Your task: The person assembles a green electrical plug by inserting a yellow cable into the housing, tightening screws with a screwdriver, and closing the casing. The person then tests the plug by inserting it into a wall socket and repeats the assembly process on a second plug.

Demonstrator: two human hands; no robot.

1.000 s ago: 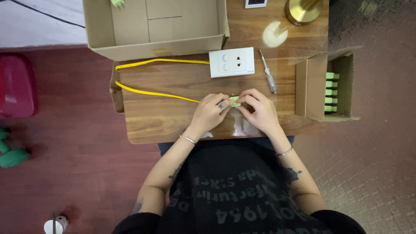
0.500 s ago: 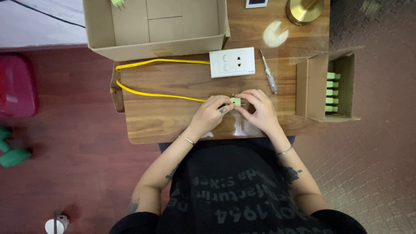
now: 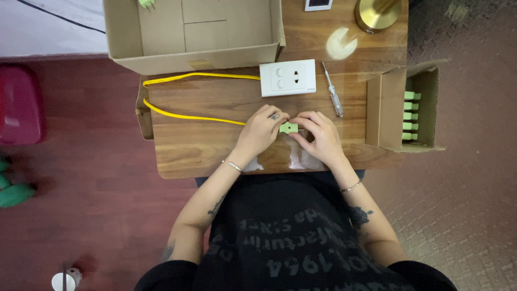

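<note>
As the person sits at the near edge of the counter (image 3: 183, 156), both hands meet over its middle. The left hand (image 3: 261, 129) and the right hand (image 3: 318, 134) each close a grip on the small green plug (image 3: 288, 127), which sits between the fingertips, just above the wood. The fingers are curled tight around its two ends, so neither grip is open. The yellow cable (image 3: 183, 115) runs from the left hand toward the left edge and then loops back to the far side.

To do this step well, I think the plug should stay level and be pinched by its sides, so the face with the holes is visible. The cable should keep some slack, because a pull from the left could twist the plug out of the fingers.

Farther away lie the white socket plate (image 3: 287, 77) and, just right of it, a screwdriver (image 3: 333, 89). At the right stands a small open box (image 3: 401, 110) with more green plugs in a row. At the far side is a large flat carton (image 3: 194, 32), and a brass lamp base (image 3: 377, 13) at the far right.

Compared with half a second ago, the hands are in almost the same place; the plug now shows more clearly between the fingers. One second ago it was mostly hidden.
</note>
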